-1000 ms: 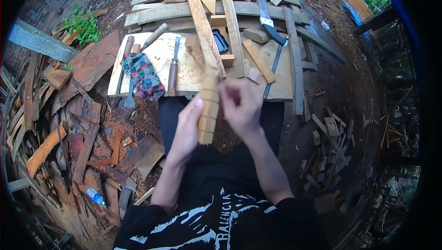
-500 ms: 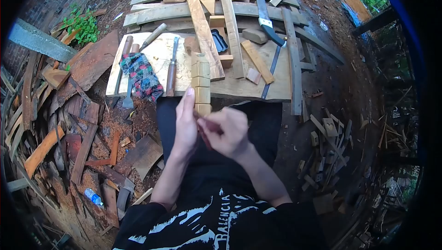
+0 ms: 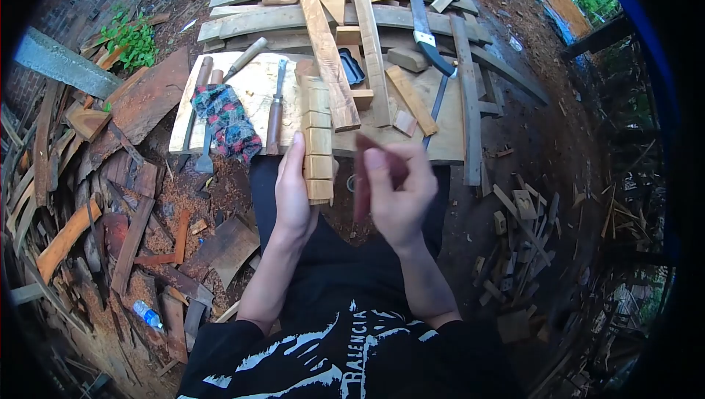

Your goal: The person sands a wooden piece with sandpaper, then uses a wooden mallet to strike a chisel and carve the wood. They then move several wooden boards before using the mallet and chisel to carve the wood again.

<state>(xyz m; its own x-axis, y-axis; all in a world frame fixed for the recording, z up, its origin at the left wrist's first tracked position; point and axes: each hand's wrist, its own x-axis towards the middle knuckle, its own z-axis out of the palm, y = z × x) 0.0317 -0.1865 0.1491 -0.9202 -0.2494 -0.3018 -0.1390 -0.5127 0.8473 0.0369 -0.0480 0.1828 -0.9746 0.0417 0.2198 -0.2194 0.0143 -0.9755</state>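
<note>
My left hand point(image 3: 295, 197) is closed around the lower left side of a pale wooden block point(image 3: 319, 142), its thumb lying along the edge. Evenly spaced grooves cross the block's face, and its far end points toward the bench. In my right hand point(image 3: 404, 197) is a folded piece of reddish-brown sandpaper point(image 3: 362, 182), pinched between thumb and fingers. The sandpaper is a little to the right of the block, apart from it. A chisel point(image 3: 275, 116) with a wooden handle lies on the bench just left of the block's far end.
The wooden bench point(image 3: 183, 123) carries a plaid cloth point(image 3: 226, 123), more hand tools, a black tray point(image 3: 351, 66) and loose boards. A handsaw point(image 3: 424, 35) lies at the back right. Offcuts and a plastic bottle point(image 3: 148, 314) litter the ground on the left; scraps lie right.
My right hand with the sandpaper has moved right, away from the block's near end. The block has shifted slightly toward me, showing more of its lower end.
</note>
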